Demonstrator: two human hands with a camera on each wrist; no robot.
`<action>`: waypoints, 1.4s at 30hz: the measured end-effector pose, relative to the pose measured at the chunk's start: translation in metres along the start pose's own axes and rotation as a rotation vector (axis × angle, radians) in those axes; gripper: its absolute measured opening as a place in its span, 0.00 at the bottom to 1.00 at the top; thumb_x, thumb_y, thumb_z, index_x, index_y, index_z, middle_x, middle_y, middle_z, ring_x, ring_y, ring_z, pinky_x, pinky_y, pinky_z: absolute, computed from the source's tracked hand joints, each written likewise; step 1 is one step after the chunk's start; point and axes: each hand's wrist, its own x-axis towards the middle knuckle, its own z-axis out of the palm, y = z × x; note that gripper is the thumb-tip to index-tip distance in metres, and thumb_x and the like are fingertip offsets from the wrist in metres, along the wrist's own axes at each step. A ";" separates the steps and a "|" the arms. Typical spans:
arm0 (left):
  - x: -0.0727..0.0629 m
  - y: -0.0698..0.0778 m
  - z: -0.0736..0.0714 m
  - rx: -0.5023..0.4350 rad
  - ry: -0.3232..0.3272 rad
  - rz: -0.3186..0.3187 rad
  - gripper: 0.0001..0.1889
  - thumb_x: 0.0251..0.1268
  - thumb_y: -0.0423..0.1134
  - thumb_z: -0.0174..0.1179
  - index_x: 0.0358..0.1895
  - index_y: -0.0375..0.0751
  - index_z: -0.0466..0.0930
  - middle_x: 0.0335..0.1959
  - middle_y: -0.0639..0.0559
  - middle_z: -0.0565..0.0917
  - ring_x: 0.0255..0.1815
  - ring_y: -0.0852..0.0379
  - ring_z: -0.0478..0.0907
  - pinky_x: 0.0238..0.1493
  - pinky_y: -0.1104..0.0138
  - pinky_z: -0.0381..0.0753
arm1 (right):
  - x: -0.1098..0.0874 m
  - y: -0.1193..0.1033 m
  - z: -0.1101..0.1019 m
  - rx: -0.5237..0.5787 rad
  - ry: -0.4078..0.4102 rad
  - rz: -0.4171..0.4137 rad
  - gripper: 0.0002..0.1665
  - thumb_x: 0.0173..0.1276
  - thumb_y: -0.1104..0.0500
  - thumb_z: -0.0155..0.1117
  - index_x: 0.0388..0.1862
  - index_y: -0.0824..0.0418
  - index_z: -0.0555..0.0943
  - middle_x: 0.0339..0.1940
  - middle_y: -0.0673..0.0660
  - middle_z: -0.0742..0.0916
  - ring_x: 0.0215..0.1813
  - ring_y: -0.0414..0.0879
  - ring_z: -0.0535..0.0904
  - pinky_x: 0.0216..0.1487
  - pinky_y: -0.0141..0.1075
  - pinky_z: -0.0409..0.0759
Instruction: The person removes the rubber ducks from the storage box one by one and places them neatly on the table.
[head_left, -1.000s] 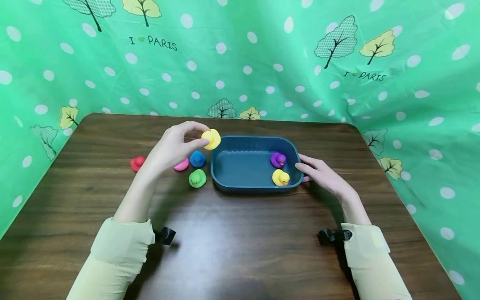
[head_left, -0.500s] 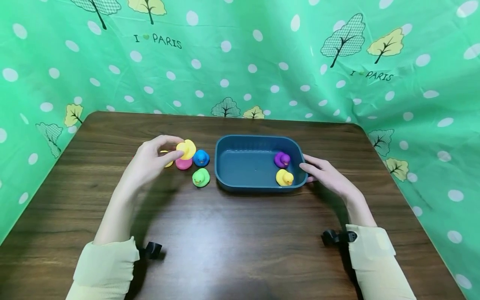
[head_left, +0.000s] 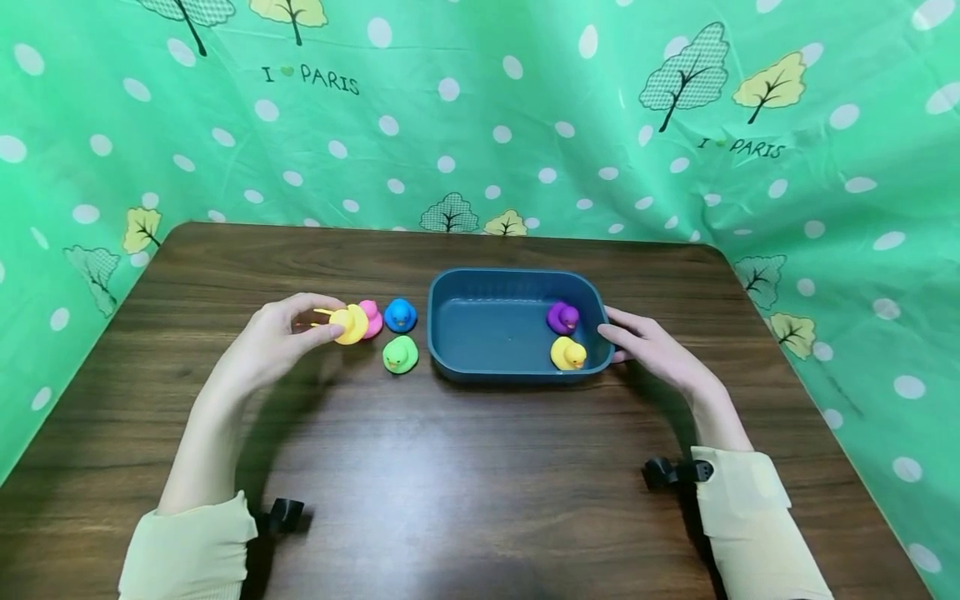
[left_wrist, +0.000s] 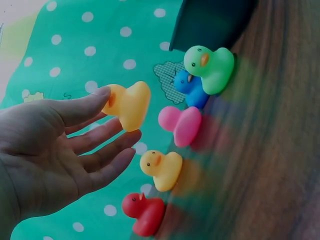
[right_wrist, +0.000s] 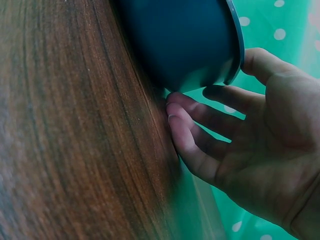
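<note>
In the head view my left hand [head_left: 281, 337] pinches a yellow rubber duck [left_wrist: 134, 106] between thumb and fingers, above the table. Past it stand a pink duck [left_wrist: 181, 125], a blue duck [head_left: 401, 316] and a green duck [head_left: 401, 355]. A second yellow duck [left_wrist: 165, 171] and a red duck [left_wrist: 145, 215] show below the hand in the left wrist view; from the head the hand mostly hides them. My right hand [head_left: 652, 346] holds the right end of a dark blue tub [head_left: 480, 373], thumb at the rim and fingers low against its wall.
Inside the tub, at its right end, sit a purple duck [head_left: 562, 317] and another yellow duck [head_left: 567, 353]. The brown wooden table [head_left: 480, 467] ends at a green dotted cloth [head_left: 480, 108] hanging behind and at the sides.
My left hand has carried the yellow duck leftward and down, away from the tub's left rim to beside the pink duck. The right hand stays at the tub.
</note>
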 end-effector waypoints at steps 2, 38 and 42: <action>-0.001 -0.003 0.002 0.009 -0.015 0.003 0.19 0.74 0.49 0.63 0.62 0.45 0.81 0.54 0.43 0.87 0.52 0.47 0.84 0.51 0.64 0.78 | 0.000 0.000 -0.001 0.003 0.001 0.001 0.38 0.82 0.41 0.50 0.84 0.54 0.58 0.80 0.64 0.70 0.64 0.57 0.81 0.78 0.64 0.63; 0.002 -0.028 0.021 0.001 -0.166 -0.001 0.18 0.72 0.45 0.65 0.59 0.42 0.84 0.54 0.43 0.87 0.58 0.47 0.81 0.53 0.63 0.78 | 0.001 0.002 0.001 0.025 -0.008 -0.006 0.38 0.82 0.41 0.50 0.84 0.53 0.58 0.81 0.64 0.68 0.74 0.63 0.72 0.78 0.68 0.58; 0.002 -0.027 0.021 0.000 -0.168 0.003 0.18 0.72 0.45 0.66 0.59 0.42 0.83 0.54 0.43 0.87 0.59 0.47 0.81 0.53 0.63 0.78 | 0.000 0.002 0.001 0.028 -0.004 -0.001 0.39 0.82 0.40 0.50 0.84 0.54 0.58 0.81 0.65 0.68 0.74 0.63 0.71 0.78 0.68 0.58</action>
